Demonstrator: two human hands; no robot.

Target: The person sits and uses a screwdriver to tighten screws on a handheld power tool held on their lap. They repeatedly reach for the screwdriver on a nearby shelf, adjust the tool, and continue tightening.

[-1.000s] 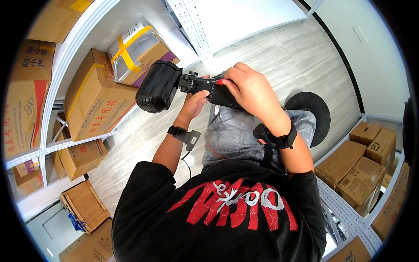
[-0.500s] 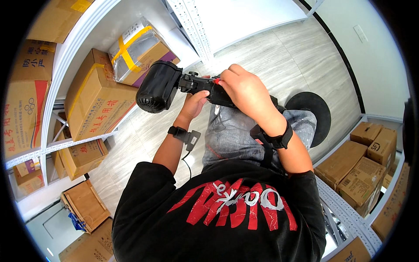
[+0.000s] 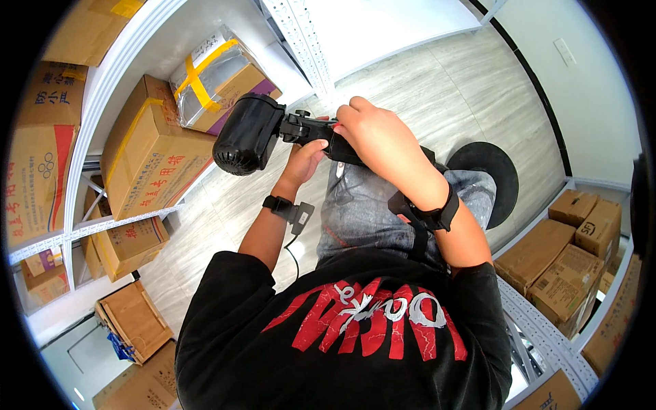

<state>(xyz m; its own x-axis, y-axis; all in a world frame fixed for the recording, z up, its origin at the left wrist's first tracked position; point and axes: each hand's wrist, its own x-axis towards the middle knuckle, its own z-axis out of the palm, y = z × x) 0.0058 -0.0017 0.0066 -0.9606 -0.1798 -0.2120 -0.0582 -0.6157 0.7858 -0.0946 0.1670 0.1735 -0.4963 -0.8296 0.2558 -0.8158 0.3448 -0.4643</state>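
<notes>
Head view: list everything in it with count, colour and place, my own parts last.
Device with rounded head: one, black, upper middle
Small red piece: one, red, beside the device, mostly hidden
Left shelving: white, left
Left cartons: several, brown, on the left shelving
Right shelving: white, lower right
Right cartons: at least four, brown, on the right shelving
Wooden crate: one, brown, lower left
Disc: one, black, right of centre
Floor: one, grey, below
T-shirt: one, black, bottom middle
Jeans: one pair, grey, centre
Wrist straps: two, black, both wrists
Hands: two, bare, at the device
</notes>
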